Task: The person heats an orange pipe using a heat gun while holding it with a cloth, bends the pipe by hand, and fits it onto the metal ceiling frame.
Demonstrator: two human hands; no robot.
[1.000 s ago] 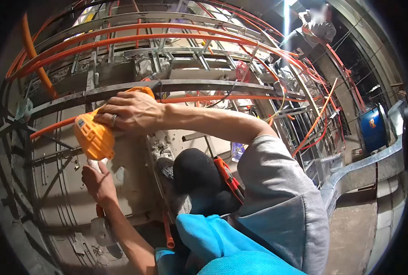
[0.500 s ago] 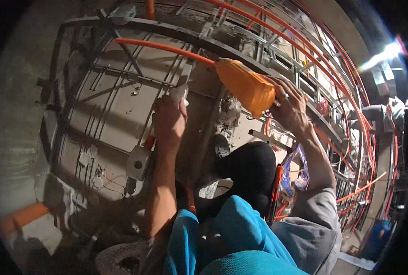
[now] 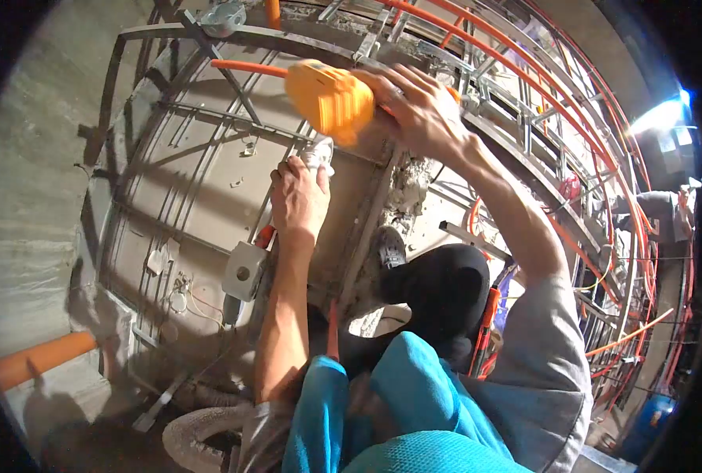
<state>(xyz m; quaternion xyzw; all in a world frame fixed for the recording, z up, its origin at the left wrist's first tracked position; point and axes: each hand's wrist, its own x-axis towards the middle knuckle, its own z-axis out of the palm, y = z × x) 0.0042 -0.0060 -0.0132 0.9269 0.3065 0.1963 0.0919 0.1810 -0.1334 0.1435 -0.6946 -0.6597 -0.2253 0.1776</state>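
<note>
My left hand [image 3: 299, 201] is closed round a small white lumpy piece [image 3: 318, 153], held against the framework; its exact kind does not show. My right hand [image 3: 423, 114], slightly blurred, is closed at the right end of a ribbed yellow-orange piece [image 3: 331, 98], its fingers partly hidden. From the left side of that piece a thin orange tube [image 3: 248, 67] sticks out over a dark metal bar. Below my left hand, beside my forearm, is a whitish box [image 3: 243, 270] with a round hole. A red item [image 3: 265, 236] shows just above it.
Metal channels and rods [image 3: 201, 213] cross the light panels below. Orange conduits [image 3: 524, 79] run along the upper right. A thick orange pipe [image 3: 45, 360] juts out at lower left. A red-handled tool [image 3: 486, 327] lies by my knee. Another person's sleeve [image 3: 662, 213] is at far right.
My right hand has moved left and up, and the ribbed yellow-orange piece has shifted left with it. My left hand stays at the white piece. The view has tilted slightly.
</note>
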